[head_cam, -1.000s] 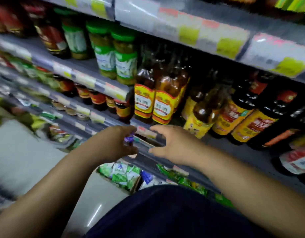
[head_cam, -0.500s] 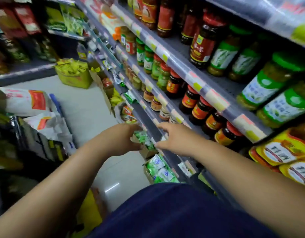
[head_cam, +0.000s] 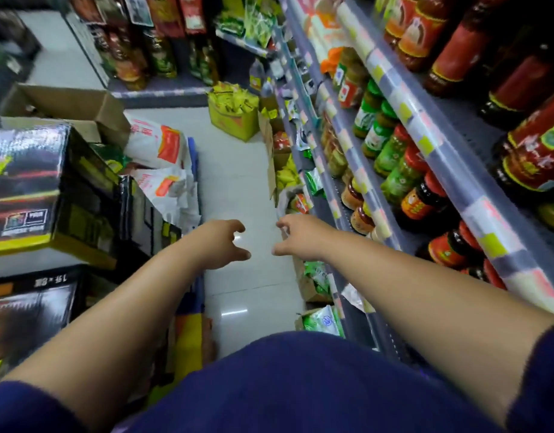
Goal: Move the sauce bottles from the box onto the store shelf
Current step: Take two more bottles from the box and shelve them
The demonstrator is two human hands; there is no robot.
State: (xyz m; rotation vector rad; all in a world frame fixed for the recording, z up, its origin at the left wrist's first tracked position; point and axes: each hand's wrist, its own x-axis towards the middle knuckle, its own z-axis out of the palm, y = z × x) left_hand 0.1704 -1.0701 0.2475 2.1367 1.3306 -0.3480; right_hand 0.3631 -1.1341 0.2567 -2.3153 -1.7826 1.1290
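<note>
Both hands have come off the shelf rail they touched a moment ago: the left hand (head_cam: 224,245) and right hand (head_cam: 300,237) now hang over the floor (head_cam: 238,182), fingers loosely curled, holding nothing. Sauce bottles (head_cam: 422,198) already stand in rows on the store shelf (head_cam: 450,170) beside the right hand. An open cardboard box (head_cam: 66,104) sits well to the left, contents hidden, so how many remain I cannot tell.

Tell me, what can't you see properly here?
All in the head view:
- Cardboard box: its flaps and the camera angle hide the inside, so any bottles in it go unseen.
- Jar labels: motion blur makes the print unreadable.
- Red bottles: the upper edge cuts off their tops.
- Price tags: too blurred to read.
</note>
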